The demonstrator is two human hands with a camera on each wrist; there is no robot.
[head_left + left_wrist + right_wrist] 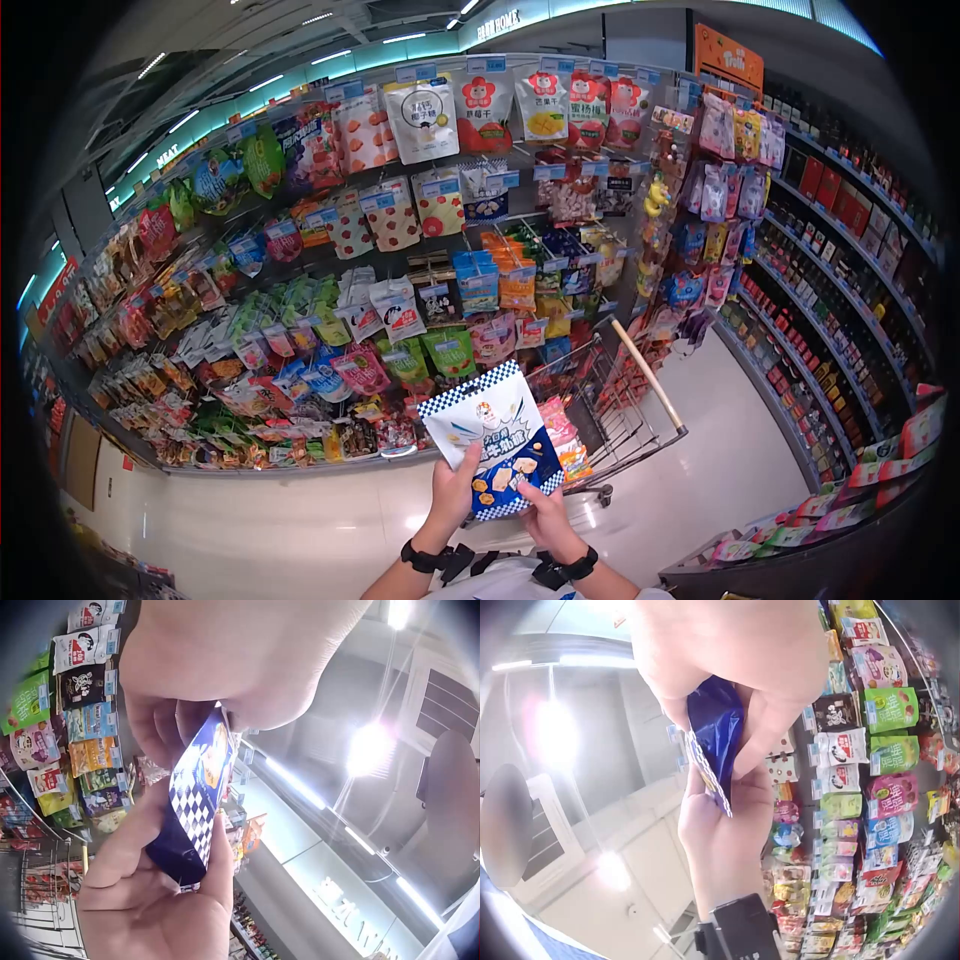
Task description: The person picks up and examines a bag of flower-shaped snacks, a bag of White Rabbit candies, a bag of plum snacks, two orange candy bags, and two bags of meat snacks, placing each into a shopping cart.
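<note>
A white and blue snack bag (500, 435) with checkered top and bottom edges is held up in front of the person, its printed front towards the head camera. My left hand (453, 492) grips its left side, the thumb lying over the front. At the lower right corner my right hand (548, 522) pinches the bag between thumb and fingers. The left wrist view shows the bag (199, 791) edge-on between both hands. Its dark blue back (718, 712) shows in the right wrist view, with fingers of both hands around it.
Behind the bag stands a wire shopping cart (625, 435) with a pale handle (645, 370), holding a pink packet (562, 440). Racks of hanging snack packets (365, 370) line the front. Bottle shelves (830, 290) rise at the right, above a bin of packets (840, 510).
</note>
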